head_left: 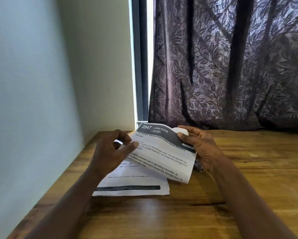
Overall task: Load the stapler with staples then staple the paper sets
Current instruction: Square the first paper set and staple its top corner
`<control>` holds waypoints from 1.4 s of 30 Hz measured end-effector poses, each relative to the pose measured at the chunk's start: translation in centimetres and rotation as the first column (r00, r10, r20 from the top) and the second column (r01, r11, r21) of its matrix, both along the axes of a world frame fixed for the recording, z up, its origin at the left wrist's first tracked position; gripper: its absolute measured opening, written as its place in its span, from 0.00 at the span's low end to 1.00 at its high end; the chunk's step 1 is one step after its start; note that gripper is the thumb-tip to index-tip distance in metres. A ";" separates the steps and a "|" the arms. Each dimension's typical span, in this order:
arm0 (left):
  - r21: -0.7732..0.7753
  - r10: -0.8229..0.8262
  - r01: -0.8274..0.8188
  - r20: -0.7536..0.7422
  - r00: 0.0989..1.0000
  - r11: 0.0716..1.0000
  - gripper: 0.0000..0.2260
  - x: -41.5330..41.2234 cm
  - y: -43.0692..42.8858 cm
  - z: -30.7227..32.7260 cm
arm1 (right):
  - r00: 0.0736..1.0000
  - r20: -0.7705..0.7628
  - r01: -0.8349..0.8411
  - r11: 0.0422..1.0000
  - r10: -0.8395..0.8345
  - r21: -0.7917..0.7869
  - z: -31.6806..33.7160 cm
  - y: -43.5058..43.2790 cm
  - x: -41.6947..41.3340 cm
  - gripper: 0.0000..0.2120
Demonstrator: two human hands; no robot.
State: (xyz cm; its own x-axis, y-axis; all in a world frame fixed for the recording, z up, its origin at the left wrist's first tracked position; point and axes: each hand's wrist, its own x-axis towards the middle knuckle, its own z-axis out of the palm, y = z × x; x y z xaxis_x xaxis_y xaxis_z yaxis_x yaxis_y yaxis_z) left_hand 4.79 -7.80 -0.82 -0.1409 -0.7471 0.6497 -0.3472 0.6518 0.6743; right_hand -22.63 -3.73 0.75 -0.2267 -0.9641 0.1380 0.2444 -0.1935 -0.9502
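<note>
A printed paper set (pixel 163 152) with a dark header reading "2947 Living Room" is lifted off the table and tilted. My right hand (pixel 198 145) pinches its upper right corner, where the sheets curl. My left hand (pixel 110 152) touches its left edge with thumb and fingers, loosely curled. Under it, flat on the table, lies another printed paper set (pixel 132 187) with a black bar near its bottom. A metal stapler (pixel 197 167) peeks out beneath my right hand, mostly hidden by the hand and the lifted paper.
The wooden table (pixel 248 187) meets a pale wall (pixel 32 100) on the left. A dark patterned curtain (pixel 231 66) hangs behind the table's far edge, with a window frame strip (pixel 141 66) beside it.
</note>
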 end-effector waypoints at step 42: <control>0.338 -0.149 0.239 -0.271 0.951 0.910 0.06 1.1 -2.4 -0.9 | 0.947 -0.313 -0.098 0.993 0.072 -0.070 -1.1 0.0 0.3 0.12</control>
